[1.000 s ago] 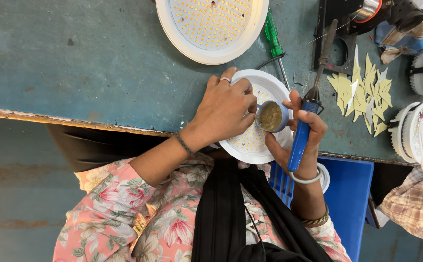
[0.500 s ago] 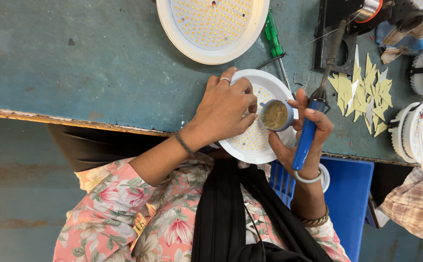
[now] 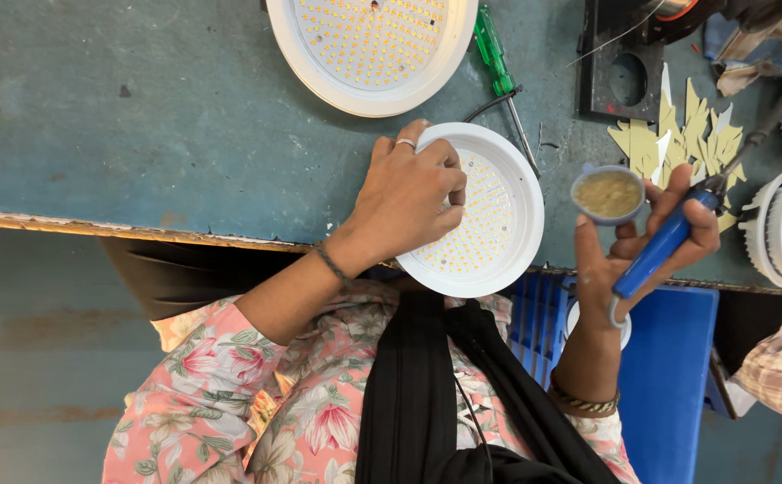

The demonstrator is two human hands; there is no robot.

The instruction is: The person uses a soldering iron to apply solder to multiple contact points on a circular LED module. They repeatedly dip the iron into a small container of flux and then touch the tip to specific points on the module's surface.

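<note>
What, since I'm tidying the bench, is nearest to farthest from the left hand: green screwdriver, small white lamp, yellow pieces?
1. small white lamp, touched by left hand.
2. green screwdriver, above it.
3. yellow pieces, far right.

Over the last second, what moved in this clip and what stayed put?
The right hand, holding both the blue-handled soldering iron and the small round tin, drew off the round white lamp panel to its side, so the tin now hangs clear of the panel. The left hand kept its hold on the panel's rim. The bigger panel and the green screwdriver did not move.
</note>
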